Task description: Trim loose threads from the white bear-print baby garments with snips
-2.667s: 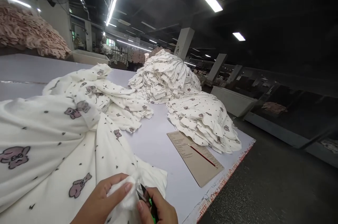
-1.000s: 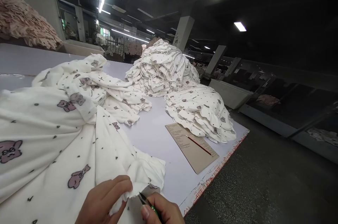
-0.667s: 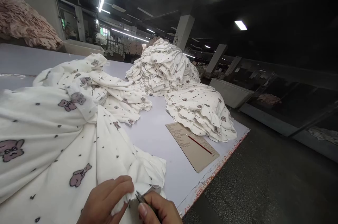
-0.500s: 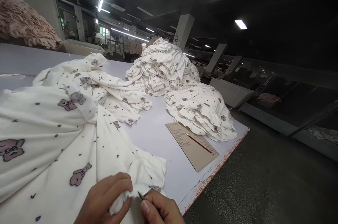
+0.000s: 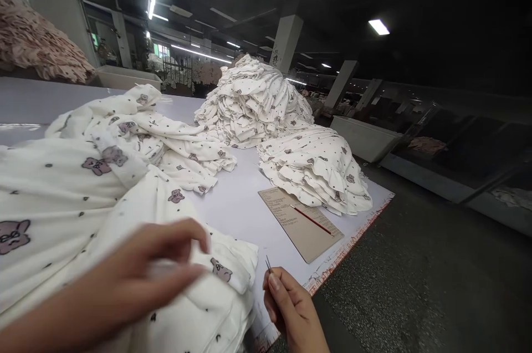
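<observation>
White fabric [image 5: 95,198] printed with small bears and dots lies bunched across the near left of the table, in loose folds. Over it is my left hand [image 5: 166,264], blurred, with thumb and fingers apart and nothing between them. My right hand [image 5: 291,303] is closed on a pair of thin metal tweezers [image 5: 268,264] beside the fabric's right edge. Their two fine tips point up and stand slightly apart; the rest is hidden in my fingers.
A brown card [image 5: 303,231] with writing lies on the white table [image 5: 245,198], a red pencil [image 5: 311,220] across it. Behind stand a tall pile of the same fabric [image 5: 253,98] and a lower stack [image 5: 316,164]. Pale bins [image 5: 366,139] stand beyond.
My left hand has let go of the fabric edge and moved up and left, fingers spreading. My right hand has drawn away to the right with the tweezers. The fabric edge has dropped.
</observation>
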Demonstrator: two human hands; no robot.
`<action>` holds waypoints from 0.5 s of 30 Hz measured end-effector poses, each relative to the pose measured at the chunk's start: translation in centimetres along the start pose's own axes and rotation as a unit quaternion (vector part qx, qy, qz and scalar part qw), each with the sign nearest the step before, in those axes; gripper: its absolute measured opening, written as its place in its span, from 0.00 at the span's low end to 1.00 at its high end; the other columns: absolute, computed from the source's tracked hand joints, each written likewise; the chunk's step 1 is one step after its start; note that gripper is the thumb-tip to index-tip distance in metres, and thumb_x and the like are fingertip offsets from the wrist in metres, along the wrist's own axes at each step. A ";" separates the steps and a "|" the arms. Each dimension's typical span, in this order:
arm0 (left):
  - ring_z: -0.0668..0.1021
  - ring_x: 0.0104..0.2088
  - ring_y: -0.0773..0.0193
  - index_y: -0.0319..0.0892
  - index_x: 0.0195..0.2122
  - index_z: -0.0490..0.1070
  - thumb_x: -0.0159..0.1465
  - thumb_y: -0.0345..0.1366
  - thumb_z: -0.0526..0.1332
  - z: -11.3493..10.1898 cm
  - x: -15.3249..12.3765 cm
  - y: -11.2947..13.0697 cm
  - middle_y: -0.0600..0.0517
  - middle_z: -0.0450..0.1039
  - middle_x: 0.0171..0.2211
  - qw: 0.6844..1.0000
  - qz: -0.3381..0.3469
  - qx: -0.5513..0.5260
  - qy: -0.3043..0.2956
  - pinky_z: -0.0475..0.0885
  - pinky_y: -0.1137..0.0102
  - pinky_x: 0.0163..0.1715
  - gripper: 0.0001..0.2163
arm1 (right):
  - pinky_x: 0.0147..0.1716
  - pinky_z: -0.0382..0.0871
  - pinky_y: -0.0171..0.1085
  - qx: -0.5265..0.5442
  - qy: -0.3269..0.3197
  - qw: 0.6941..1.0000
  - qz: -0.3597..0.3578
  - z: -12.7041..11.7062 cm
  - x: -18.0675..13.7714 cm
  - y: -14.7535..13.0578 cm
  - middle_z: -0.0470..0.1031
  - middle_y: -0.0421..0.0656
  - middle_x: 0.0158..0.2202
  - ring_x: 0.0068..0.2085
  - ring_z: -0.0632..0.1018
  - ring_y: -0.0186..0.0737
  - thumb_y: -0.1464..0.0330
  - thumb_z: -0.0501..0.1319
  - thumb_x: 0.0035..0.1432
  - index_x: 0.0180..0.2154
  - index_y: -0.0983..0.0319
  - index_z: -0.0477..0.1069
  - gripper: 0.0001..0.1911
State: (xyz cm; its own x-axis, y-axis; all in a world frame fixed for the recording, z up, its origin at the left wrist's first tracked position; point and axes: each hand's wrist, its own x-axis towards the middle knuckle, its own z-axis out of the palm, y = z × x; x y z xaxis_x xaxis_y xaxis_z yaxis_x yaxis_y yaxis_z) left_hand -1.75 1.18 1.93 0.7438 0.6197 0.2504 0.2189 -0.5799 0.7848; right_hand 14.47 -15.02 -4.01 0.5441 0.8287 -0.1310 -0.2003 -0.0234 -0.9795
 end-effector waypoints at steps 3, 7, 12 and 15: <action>0.78 0.31 0.52 0.40 0.40 0.71 0.54 0.45 0.63 4.8 1.8 0.4 0.47 0.74 0.34 0.967 0.054 0.173 -0.178 0.72 0.61 0.31 0.16 | 0.20 0.40 0.32 0.018 -0.012 0.999 -0.027 0.3 -0.2 0.6 0.55 0.30 0.16 0.19 0.51 0.27 0.46 0.61 0.54 0.25 0.62 0.61 0.25; 0.78 0.28 0.49 0.39 0.30 0.72 0.52 0.28 0.56 9.3 2.5 -1.7 0.45 0.73 0.31 0.960 0.047 0.205 -0.183 0.70 0.61 0.28 0.06 | 0.19 0.41 0.31 0.025 -0.004 1.000 -0.016 -0.5 -0.5 1.6 0.54 0.30 0.14 0.18 0.50 0.27 0.46 0.60 0.55 0.27 0.62 0.64 0.25; 0.73 0.30 0.61 0.44 0.26 0.63 0.62 0.34 0.49 6.7 2.2 -2.3 0.53 0.64 0.28 0.990 0.045 0.075 -0.113 0.67 0.69 0.32 0.08 | 0.25 0.56 0.29 -0.019 0.121 0.989 -0.089 -1.0 -0.1 3.7 0.62 0.35 0.23 0.24 0.63 0.31 0.50 0.62 0.54 0.28 0.61 0.67 0.21; 0.71 0.35 0.62 0.44 0.26 0.61 0.64 0.38 0.48 4.5 1.9 -1.4 0.53 0.63 0.33 0.996 0.051 -0.021 -0.076 0.66 0.72 0.37 0.10 | 0.41 0.63 0.33 -0.081 0.172 0.970 -0.149 0.2 0.9 4.9 0.70 0.43 0.44 0.45 0.71 0.43 0.59 0.68 0.47 0.45 0.58 0.68 0.24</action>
State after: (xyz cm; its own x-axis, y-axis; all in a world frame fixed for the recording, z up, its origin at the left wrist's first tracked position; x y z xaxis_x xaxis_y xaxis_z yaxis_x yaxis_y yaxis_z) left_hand 2.22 0.84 -1.27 0.8482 0.4698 0.2445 0.1125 -0.6109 0.7836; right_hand 13.79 -14.31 -8.84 0.8038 0.5770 0.1451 0.1227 0.0780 -0.9894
